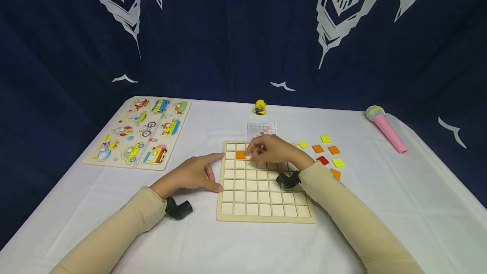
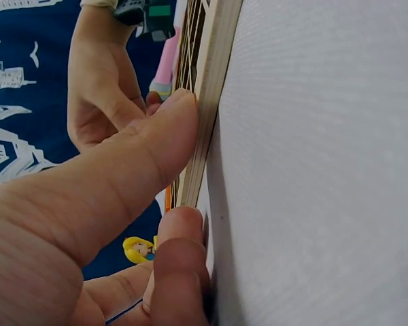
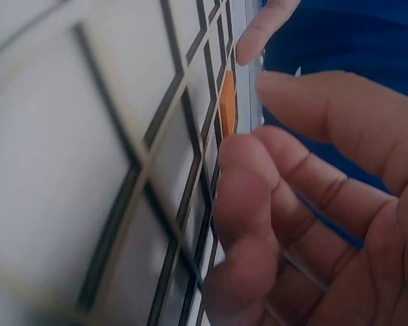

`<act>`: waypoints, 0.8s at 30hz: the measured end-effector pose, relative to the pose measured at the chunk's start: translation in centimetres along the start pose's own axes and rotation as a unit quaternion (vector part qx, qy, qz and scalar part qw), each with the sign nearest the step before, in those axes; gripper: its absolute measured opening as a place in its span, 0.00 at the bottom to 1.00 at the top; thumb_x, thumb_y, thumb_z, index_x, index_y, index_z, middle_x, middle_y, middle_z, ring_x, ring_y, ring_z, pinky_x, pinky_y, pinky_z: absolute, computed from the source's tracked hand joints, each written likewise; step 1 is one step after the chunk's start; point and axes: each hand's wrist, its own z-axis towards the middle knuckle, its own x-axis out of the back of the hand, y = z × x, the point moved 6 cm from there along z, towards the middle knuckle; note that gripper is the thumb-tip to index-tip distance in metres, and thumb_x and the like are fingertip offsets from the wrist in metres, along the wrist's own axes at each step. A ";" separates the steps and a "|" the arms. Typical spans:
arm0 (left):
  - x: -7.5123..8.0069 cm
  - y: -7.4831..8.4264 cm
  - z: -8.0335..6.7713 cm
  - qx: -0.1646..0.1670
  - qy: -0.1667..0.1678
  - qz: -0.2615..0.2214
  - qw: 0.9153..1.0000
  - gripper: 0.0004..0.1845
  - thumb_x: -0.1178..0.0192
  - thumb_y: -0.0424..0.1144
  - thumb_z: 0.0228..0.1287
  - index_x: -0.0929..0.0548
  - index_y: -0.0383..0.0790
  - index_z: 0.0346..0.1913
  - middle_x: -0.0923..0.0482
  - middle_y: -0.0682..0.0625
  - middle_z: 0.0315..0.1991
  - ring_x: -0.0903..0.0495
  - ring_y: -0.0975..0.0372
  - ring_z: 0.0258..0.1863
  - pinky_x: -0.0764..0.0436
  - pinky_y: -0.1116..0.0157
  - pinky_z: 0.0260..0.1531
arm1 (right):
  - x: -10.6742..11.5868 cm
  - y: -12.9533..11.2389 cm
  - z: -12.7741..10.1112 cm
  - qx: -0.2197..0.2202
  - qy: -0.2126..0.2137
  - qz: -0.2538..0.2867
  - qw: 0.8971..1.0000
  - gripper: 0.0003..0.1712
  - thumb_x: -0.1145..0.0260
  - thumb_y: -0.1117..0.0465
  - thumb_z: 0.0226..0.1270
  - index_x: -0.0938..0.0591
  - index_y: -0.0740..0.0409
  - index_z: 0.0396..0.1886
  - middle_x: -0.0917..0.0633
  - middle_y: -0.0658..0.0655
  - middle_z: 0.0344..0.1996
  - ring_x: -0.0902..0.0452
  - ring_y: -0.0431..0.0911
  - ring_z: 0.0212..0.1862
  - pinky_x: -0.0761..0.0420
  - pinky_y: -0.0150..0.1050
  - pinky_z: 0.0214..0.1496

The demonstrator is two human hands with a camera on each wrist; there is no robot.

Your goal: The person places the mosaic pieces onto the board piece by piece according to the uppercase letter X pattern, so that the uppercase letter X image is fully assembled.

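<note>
A wooden grid board (image 1: pixel 252 185) lies flat on the white table, with one orange square tile (image 1: pixel 240 154) in a cell of its far-left area. My left hand (image 1: pixel 192 173) touches the board's left edge with its thumb and forefinger spread apart; in the left wrist view the thumb (image 2: pixel 146 153) rests against the wooden edge. Over the far rows, just right of the orange tile, hovers my right hand (image 1: pixel 274 149) with loosely bent fingers. In the right wrist view its thumb and fingers (image 3: pixel 248 163) stand apart, and no tile shows between them.
Right of the board lie several loose tiles, yellow (image 1: pixel 325 138), orange (image 1: pixel 317 149) and red (image 1: pixel 322 160). Behind it are a printed pattern card (image 1: pixel 261 128) and a small yellow-haired figurine (image 1: pixel 260 107). A vehicle puzzle board (image 1: pixel 138 132) is at left, a pink microphone (image 1: pixel 389 132) at right.
</note>
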 end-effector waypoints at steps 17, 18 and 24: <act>-0.1 0.1 -0.1 -0.004 -0.005 -0.006 1.000 0.56 0.14 0.43 0.53 0.33 0.34 0.82 0.17 0.52 0.29 0.24 0.61 0.26 0.27 0.64 0.32 | 2.3 3.5 -5.2 -0.007 0.025 0.107 0.994 0.15 0.28 0.69 0.74 0.16 0.73 0.55 0.17 0.52 0.34 0.27 0.39 0.30 0.25 0.32 0.37; -0.1 0.1 -0.1 -0.006 -0.005 -0.006 1.000 0.56 0.14 0.43 0.53 0.33 0.34 0.82 0.17 0.52 0.29 0.24 0.61 0.26 0.27 0.64 0.32 | 2.5 3.7 -5.6 -0.009 0.026 0.116 0.993 0.15 0.29 0.69 0.74 0.16 0.74 0.55 0.17 0.52 0.34 0.28 0.39 0.29 0.25 0.32 0.36; 0.0 0.1 -0.1 -0.006 -0.003 -0.004 1.000 0.55 0.14 0.44 0.53 0.33 0.35 0.82 0.17 0.53 0.29 0.24 0.61 0.26 0.27 0.63 0.33 | 3.9 4.6 -7.8 -0.023 0.045 0.141 0.989 0.16 0.30 0.71 0.73 0.17 0.76 0.56 0.19 0.50 0.30 0.31 0.38 0.26 0.29 0.31 0.29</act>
